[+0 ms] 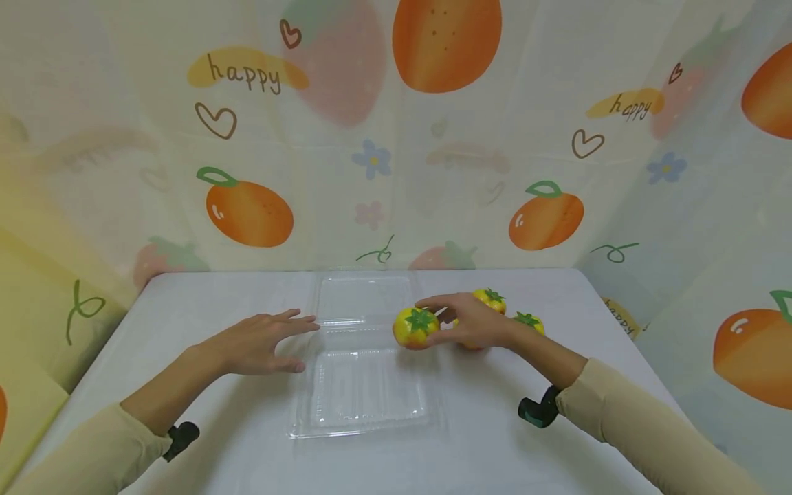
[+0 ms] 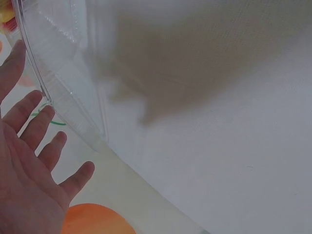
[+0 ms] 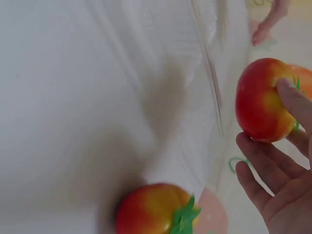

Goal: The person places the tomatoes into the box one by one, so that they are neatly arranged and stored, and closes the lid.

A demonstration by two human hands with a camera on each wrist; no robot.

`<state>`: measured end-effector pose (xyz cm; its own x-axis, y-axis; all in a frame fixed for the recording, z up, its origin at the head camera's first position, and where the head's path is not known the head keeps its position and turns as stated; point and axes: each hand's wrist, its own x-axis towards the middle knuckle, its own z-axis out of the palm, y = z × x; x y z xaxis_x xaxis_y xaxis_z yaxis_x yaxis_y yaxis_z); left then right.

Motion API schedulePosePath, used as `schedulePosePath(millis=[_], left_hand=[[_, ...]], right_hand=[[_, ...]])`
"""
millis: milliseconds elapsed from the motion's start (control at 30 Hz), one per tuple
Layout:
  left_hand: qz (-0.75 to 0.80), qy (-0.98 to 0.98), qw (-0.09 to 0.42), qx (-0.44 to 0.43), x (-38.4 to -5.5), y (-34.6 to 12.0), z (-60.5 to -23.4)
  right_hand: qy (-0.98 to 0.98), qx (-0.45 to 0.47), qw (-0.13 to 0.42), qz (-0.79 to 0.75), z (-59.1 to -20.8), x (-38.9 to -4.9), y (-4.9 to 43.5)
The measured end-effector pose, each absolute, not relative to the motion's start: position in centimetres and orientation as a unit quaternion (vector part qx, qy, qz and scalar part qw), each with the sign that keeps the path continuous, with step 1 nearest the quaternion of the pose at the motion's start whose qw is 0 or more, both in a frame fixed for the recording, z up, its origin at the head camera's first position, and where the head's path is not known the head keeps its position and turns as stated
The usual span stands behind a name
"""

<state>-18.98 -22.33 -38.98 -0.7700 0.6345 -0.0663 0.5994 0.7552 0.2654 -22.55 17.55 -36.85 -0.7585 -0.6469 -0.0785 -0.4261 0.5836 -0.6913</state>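
Note:
My right hand (image 1: 473, 320) holds a yellow-and-red tomato (image 1: 411, 328) with green leaves on top. Thumb and fingers pinch this tomato from its sides, clear of the table in the right wrist view. In the head view it overlaps the right side of a clear plastic clamshell box (image 1: 368, 392), which lies open with its lid (image 1: 365, 299) folded back. On the other side of the box, my left hand (image 1: 260, 344) hovers with fingers spread and nothing in its grasp. Its fingertips are near the box's left edge.
More tomatoes sit on the white table (image 1: 204, 302) around my right hand: one behind it (image 1: 490, 300), another beside the wrist (image 1: 531, 322), a third mostly hidden beneath the hand. A fruit-patterned cloth (image 1: 433, 179) hangs behind the table and along its sides.

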Motion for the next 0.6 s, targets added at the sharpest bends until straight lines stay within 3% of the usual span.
schedulePosePath(millis=[600], left_hand=[[0.119, 0.938, 0.094, 0.311, -19.1, -22.1, -39.3]], right_hand=[[0.856, -0.363, 0.207, -0.303, -38.9, -22.9, 9.3]])
